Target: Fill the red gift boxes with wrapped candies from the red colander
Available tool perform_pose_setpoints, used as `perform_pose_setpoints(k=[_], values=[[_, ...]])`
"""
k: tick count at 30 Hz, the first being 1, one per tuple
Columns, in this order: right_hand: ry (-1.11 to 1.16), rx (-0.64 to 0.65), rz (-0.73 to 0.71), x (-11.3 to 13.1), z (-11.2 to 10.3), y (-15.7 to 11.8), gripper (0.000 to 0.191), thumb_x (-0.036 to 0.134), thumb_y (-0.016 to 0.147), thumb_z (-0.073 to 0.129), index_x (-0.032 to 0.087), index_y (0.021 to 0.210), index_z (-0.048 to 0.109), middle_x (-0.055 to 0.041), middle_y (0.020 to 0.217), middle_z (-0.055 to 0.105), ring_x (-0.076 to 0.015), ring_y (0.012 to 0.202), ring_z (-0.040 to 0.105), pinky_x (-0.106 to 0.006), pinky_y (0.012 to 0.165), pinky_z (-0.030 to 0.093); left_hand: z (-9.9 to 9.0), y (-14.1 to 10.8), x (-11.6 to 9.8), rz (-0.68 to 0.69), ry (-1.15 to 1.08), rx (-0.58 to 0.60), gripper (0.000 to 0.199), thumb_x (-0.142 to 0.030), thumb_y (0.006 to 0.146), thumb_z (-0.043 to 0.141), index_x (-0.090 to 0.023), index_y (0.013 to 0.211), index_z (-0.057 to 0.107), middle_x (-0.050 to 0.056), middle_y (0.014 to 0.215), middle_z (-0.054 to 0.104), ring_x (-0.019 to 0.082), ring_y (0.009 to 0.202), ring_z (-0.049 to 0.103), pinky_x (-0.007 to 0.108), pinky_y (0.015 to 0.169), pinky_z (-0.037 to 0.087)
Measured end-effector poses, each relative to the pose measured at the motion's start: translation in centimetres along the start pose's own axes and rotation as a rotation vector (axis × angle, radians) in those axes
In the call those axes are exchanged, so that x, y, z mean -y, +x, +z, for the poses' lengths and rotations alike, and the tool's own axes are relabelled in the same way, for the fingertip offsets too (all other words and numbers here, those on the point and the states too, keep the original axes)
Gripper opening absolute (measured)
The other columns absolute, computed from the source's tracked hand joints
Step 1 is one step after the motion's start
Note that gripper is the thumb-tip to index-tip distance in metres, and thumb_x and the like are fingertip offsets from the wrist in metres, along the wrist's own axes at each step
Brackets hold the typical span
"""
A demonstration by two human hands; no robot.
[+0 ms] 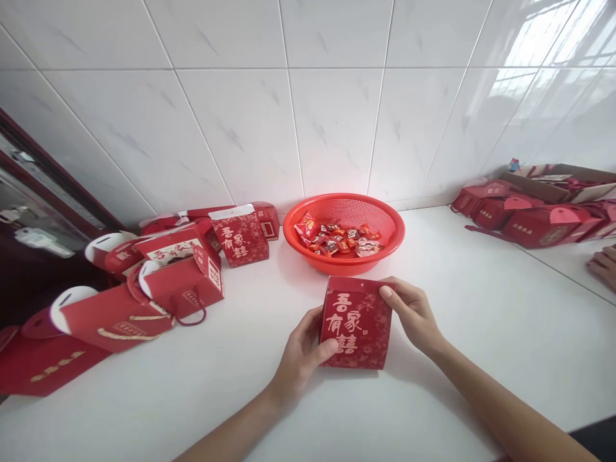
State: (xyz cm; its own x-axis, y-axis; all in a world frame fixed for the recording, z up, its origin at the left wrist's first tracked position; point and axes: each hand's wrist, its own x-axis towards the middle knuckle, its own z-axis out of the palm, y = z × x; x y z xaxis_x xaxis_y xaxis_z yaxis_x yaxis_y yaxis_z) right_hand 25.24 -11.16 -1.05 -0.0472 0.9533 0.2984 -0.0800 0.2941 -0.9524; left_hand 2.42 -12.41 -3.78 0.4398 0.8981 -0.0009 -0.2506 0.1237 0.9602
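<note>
A red gift box [363, 333] with white Chinese characters stands upright in front of me on the white table [462, 398]. My left hand [303, 350] grips its left side, the thumb lying across the front and the other fingers behind. On the upper right edge, my right hand [414, 314] pinches the box, thumb in front; its other fingers are partly hidden behind. Just beyond the box sits a red plastic basket [344, 266] with small wrapped candies [344, 242] in it.
Several red gift boxes [240, 237], some with rope handles, crowd the left side. More red boxes [541, 224] and an open cardboard box [590, 192] stand at the far right. Another person's hand [604, 266] rests at the right edge. A tiled wall [332, 128] rises behind.
</note>
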Motion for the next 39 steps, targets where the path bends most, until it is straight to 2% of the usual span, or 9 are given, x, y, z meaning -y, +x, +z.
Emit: perform_pose_setpoints(k=[5,10,14,18,24,31,39], values=[[0.000,0.015,0.050,-0.2,0.1,-0.1,0.035,0.048,0.094,0.061,0.019,0.076,0.065,-0.0008,0.070,0.062,-0.0134,0.063,0.055,-0.025,0.059,0.044,0.2,-0.2,-0.2,-0.025,0.022,0.011,0.038,-0.039,0.085,0.075,-0.023,0.118,0.064,0.010,0.127,0.068,0.032,0.120,0.061,0.042,0.100,0.049],[0.034,0.087,0.177,-0.3,0.5,-0.3,0.041,0.052,0.091,0.064,0.017,0.070,0.061,-0.0005,0.068,0.058,-0.0125,0.062,0.052,-0.025,0.058,0.041,0.1,-0.3,-0.4,-0.041,-0.079,0.094,0.047,-0.046,0.082,0.076,-0.023,0.121,0.064,0.011,0.125,0.070,0.033,0.114,0.065,0.042,0.094,0.053],[0.052,0.182,0.268,-0.2,1.4,-0.8,0.044,0.055,0.089,0.064,0.017,0.069,0.059,-0.0009,0.068,0.059,-0.0130,0.062,0.053,-0.025,0.058,0.039,0.1,-0.3,-0.6,-0.080,-0.149,0.007,0.048,-0.054,0.084,0.071,-0.021,0.119,0.067,0.011,0.115,0.074,0.032,0.103,0.070,0.041,0.086,0.056],[0.041,0.191,0.308,-0.3,1.9,-1.0,0.046,0.059,0.087,0.065,0.018,0.068,0.056,-0.0013,0.069,0.060,-0.0142,0.063,0.053,-0.027,0.058,0.039,0.1,-0.3,-0.6,-0.118,-0.144,-0.067,0.044,-0.056,0.089,0.064,-0.018,0.110,0.071,0.011,0.106,0.077,0.030,0.094,0.072,0.038,0.081,0.056],[0.035,0.202,0.329,-0.2,2.0,-0.9,0.046,0.061,0.086,0.065,0.019,0.070,0.057,-0.0018,0.070,0.061,-0.0158,0.065,0.055,-0.028,0.060,0.041,-0.3,0.0,0.3,-0.152,-0.215,-0.080,0.057,-0.064,0.094,0.047,-0.015,0.105,0.074,0.012,0.099,0.079,0.031,0.093,0.072,0.040,0.082,0.054],[0.017,0.205,0.313,-0.2,1.8,-0.9,0.047,0.059,0.087,0.065,0.018,0.068,0.055,-0.0007,0.067,0.058,-0.0134,0.061,0.051,-0.027,0.057,0.037,-0.3,0.2,-0.1,-0.120,-0.212,-0.054,0.053,-0.062,0.091,0.054,-0.014,0.098,0.076,0.011,0.094,0.079,0.032,0.092,0.072,0.040,0.083,0.053],[0.013,0.198,0.317,-0.2,1.9,-0.9,0.047,0.059,0.086,0.065,0.018,0.067,0.056,-0.0003,0.066,0.057,-0.0131,0.061,0.050,-0.027,0.056,0.037,0.2,0.2,-0.4,-0.157,-0.118,-0.161,0.042,-0.053,0.093,0.055,-0.015,0.083,0.070,0.009,0.086,0.078,0.025,0.078,0.070,0.034,0.076,0.052]])
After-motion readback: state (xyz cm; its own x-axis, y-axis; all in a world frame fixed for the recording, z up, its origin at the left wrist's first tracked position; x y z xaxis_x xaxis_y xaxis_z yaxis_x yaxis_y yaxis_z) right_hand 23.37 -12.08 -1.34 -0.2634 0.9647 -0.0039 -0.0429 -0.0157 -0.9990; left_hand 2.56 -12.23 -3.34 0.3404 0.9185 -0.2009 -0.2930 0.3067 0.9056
